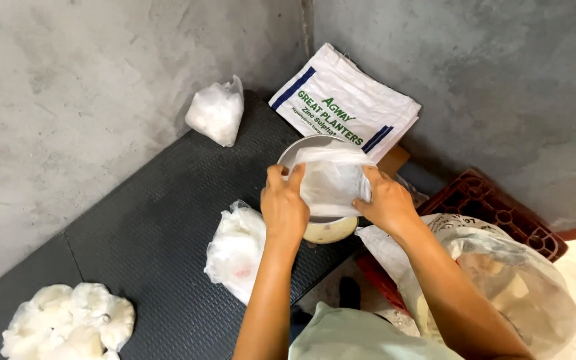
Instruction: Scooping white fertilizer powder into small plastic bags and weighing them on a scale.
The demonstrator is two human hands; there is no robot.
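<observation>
Just right of frame centre, the left hand (283, 208) and right hand (387, 202) each pinch one side of a thin plastic bag (331, 179), fingers closed on its edges. The bag spans crosswise between them, seemingly directly above a pale bowl (330, 230).

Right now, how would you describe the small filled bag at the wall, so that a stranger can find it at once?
Start at the dark textured mat that runs into the corner of the grey concrete walls. At its far edge, left of the folded white printed sack, stands a small clear plastic bag of white material. Unlike the other bags, it stands alone against the wall, far from both hands.
</observation>
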